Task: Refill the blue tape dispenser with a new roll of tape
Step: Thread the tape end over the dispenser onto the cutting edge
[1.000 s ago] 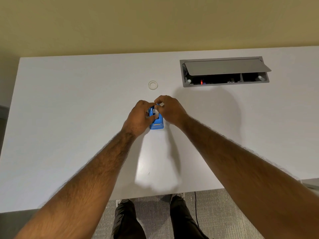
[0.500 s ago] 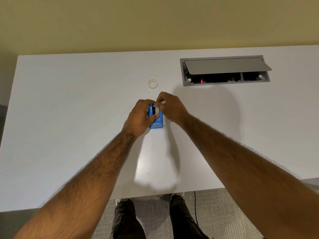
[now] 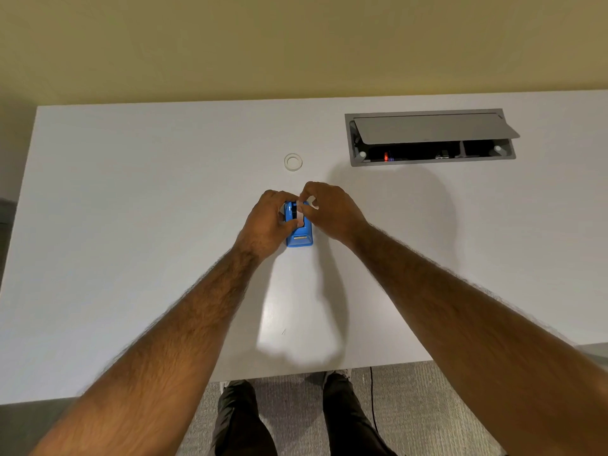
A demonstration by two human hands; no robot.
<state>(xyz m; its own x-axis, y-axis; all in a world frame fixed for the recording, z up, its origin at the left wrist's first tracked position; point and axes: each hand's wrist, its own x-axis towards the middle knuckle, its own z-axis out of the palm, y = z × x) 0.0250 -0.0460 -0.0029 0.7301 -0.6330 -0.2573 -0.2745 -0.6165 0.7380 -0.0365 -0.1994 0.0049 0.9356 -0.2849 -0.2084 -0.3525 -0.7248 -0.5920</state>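
1. Meanwhile, at a white desk (image 3: pixel 131 225), a person standing at its near edge works with both bare hands over a blue tape dispenser (image 3: pixel 299 236), which sits near the middle of the desktop with its cutter end toward the person.
2. Left hand (image 3: pixel 268 222) is closed around the dispenser's left side; the fingers wrap over the far end and hide most of the body there.
3. Right hand (image 3: pixel 332 209) has thumb and forefinger pinched together on a pale strip of tape (image 3: pixel 300 216) drawn over the top of the dispenser; how far the strip runs is hard to make out.
4. Only a dark sliver shows between the hands, so whether a roll is seated in the dispenser cannot be told.
5. A small clear ring (image 3: pixel 292 161) lies flat on the desk just beyond the hands, apart from them; it is too small to tell if it is a full roll or a bare core.
6. Farther right, a grey cable hatch (image 3: pixel 427 128) stands propped open, its interior dark save a small red light.
7. Both forearms are cut off by the frame's lower edge.
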